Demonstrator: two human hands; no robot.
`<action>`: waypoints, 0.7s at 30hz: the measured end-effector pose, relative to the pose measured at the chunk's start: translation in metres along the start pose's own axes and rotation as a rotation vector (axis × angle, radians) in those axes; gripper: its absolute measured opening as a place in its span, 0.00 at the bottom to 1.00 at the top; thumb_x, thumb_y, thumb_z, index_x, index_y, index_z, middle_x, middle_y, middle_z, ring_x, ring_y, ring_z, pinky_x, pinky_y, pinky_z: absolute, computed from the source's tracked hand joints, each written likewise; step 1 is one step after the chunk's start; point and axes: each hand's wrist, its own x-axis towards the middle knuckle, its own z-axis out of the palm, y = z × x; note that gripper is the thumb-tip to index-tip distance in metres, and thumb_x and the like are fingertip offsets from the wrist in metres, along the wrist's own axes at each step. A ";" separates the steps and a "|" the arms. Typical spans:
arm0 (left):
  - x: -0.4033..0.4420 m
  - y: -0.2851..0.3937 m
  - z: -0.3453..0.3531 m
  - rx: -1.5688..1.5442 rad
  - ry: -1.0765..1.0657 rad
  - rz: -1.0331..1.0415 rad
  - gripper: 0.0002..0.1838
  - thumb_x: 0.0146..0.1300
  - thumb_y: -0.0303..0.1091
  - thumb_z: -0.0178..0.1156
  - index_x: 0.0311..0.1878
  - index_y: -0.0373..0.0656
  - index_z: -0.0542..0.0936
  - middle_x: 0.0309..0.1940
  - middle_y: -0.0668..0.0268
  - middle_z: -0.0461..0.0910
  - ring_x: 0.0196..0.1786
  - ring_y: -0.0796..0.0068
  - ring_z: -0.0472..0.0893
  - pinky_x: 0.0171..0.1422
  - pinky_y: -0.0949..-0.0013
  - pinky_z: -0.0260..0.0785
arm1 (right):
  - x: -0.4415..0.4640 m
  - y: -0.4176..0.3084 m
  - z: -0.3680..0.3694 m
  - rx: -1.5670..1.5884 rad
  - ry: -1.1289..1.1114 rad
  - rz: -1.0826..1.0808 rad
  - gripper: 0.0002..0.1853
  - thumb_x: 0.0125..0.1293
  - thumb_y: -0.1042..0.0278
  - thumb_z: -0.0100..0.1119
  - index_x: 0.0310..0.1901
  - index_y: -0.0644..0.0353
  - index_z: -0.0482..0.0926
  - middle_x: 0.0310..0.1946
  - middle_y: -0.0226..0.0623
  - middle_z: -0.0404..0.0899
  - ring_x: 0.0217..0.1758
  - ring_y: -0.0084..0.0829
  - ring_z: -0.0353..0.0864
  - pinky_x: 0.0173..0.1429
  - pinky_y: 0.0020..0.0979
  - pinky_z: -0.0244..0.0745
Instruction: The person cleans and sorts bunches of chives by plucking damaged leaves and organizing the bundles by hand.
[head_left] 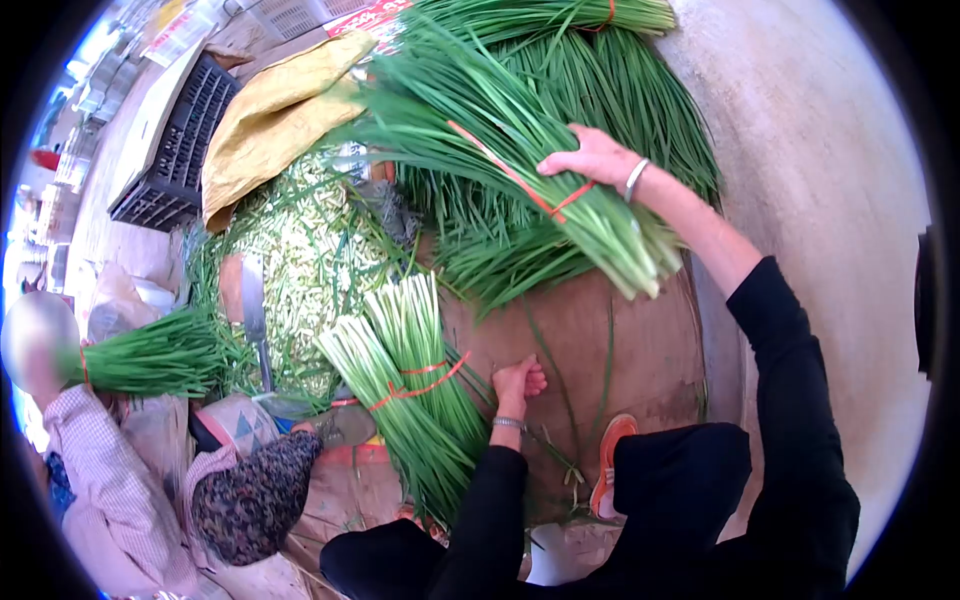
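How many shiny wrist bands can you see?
2: one band by the right hand, another band by the left hand. The other person's sleeves might hide more.

Bright light at left, strong fisheye curvature, dark vignetted corners.

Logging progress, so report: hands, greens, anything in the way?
Right hand gripping tied greens. Left hand curled, nothing seen in it. Tied bundles beside left hand. Knife on chopped stalks, clear of both.
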 end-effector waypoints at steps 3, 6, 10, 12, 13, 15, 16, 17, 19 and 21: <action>-0.021 0.012 -0.015 -0.178 -0.232 0.094 0.22 0.58 0.47 0.62 0.42 0.34 0.79 0.31 0.57 0.83 0.31 0.65 0.84 0.32 0.70 0.76 | -0.060 -0.014 0.030 0.323 -0.114 0.072 0.27 0.48 0.58 0.69 0.49 0.60 0.75 0.38 0.32 0.79 0.39 0.22 0.75 0.48 0.26 0.71; -0.059 0.044 -0.020 -0.301 -0.490 0.280 0.29 0.60 0.48 0.60 0.55 0.33 0.71 0.48 0.52 0.78 0.50 0.60 0.79 0.52 0.63 0.72 | -0.107 -0.025 0.047 0.483 -0.096 0.032 0.29 0.47 0.57 0.70 0.50 0.62 0.74 0.40 0.34 0.79 0.42 0.24 0.77 0.51 0.28 0.72; -0.150 0.112 0.003 -0.356 -0.628 0.507 0.36 0.62 0.46 0.59 0.66 0.36 0.58 0.60 0.55 0.69 0.62 0.63 0.69 0.64 0.58 0.62 | -0.155 -0.031 0.065 0.236 0.037 -0.035 0.33 0.49 0.64 0.69 0.57 0.66 0.68 0.48 0.38 0.77 0.49 0.25 0.75 0.57 0.28 0.69; -0.191 0.137 0.018 -0.408 -0.612 0.666 0.36 0.62 0.44 0.59 0.68 0.41 0.55 0.62 0.60 0.67 0.63 0.66 0.67 0.64 0.56 0.61 | -0.187 -0.047 0.075 0.093 0.094 -0.128 0.38 0.46 0.61 0.71 0.58 0.69 0.66 0.49 0.42 0.76 0.51 0.29 0.75 0.59 0.29 0.67; -0.209 0.143 0.027 -0.513 -0.594 0.706 0.30 0.65 0.49 0.54 0.65 0.42 0.63 0.62 0.61 0.66 0.63 0.63 0.68 0.68 0.55 0.58 | -0.212 -0.069 0.079 -0.014 0.156 -0.106 0.43 0.42 0.57 0.72 0.58 0.72 0.64 0.50 0.46 0.75 0.53 0.34 0.75 0.61 0.30 0.66; -0.234 0.152 0.030 -0.619 -0.606 0.752 0.26 0.64 0.41 0.57 0.62 0.41 0.65 0.59 0.60 0.70 0.60 0.64 0.71 0.65 0.59 0.64 | -0.240 -0.084 0.090 -0.007 0.172 -0.192 0.45 0.37 0.50 0.73 0.55 0.72 0.67 0.47 0.52 0.77 0.52 0.40 0.77 0.60 0.33 0.67; -0.244 0.150 0.030 -0.621 -0.567 0.778 0.26 0.63 0.40 0.58 0.61 0.41 0.66 0.58 0.60 0.71 0.58 0.63 0.73 0.63 0.60 0.66 | -0.252 -0.083 0.097 0.010 0.166 -0.228 0.45 0.37 0.50 0.73 0.54 0.72 0.67 0.47 0.52 0.77 0.52 0.40 0.77 0.60 0.33 0.67; -0.254 0.143 0.026 -0.612 -0.557 0.760 0.26 0.63 0.39 0.59 0.61 0.40 0.66 0.56 0.59 0.73 0.57 0.63 0.74 0.62 0.60 0.67 | -0.261 -0.081 0.101 0.014 0.145 -0.231 0.44 0.37 0.50 0.73 0.53 0.71 0.68 0.47 0.52 0.77 0.51 0.40 0.77 0.59 0.33 0.67; -0.278 0.135 0.018 -0.618 -0.601 0.757 0.26 0.61 0.40 0.61 0.60 0.39 0.68 0.55 0.59 0.74 0.56 0.63 0.75 0.62 0.61 0.68 | -0.272 -0.084 0.106 0.022 0.141 -0.249 0.41 0.38 0.50 0.73 0.51 0.69 0.69 0.46 0.52 0.77 0.50 0.40 0.77 0.58 0.33 0.68; -0.305 0.119 0.011 -0.649 -0.601 0.771 0.27 0.61 0.40 0.60 0.60 0.39 0.67 0.55 0.59 0.74 0.56 0.64 0.75 0.62 0.60 0.68 | -0.284 -0.091 0.109 0.182 0.057 -0.248 0.40 0.40 0.51 0.72 0.52 0.69 0.70 0.47 0.47 0.78 0.50 0.35 0.76 0.58 0.30 0.68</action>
